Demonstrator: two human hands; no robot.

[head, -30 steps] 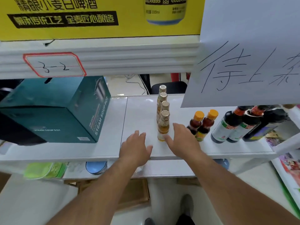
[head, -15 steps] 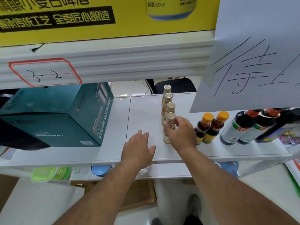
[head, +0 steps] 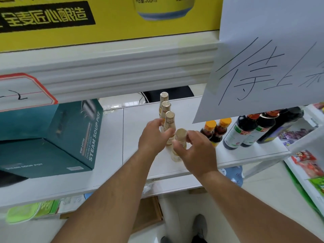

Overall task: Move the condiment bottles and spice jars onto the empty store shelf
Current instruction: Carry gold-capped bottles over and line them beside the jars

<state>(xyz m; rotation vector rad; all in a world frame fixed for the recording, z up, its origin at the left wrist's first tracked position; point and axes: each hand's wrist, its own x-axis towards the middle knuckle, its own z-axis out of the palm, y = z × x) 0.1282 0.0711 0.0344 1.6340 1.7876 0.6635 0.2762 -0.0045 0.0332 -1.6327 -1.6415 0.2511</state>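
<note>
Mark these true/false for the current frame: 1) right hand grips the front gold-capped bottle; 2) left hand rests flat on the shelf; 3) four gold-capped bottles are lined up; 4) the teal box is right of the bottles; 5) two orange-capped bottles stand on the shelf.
1) True: the right hand curls round the front gold-capped bottle, which tilts.
2) False: the left hand holds the next bottle in the row.
3) True: four stand in a line running back along the shelf.
4) False: the teal box sits left of them.
5) True: the orange-capped bottles stand right of the row.
</note>
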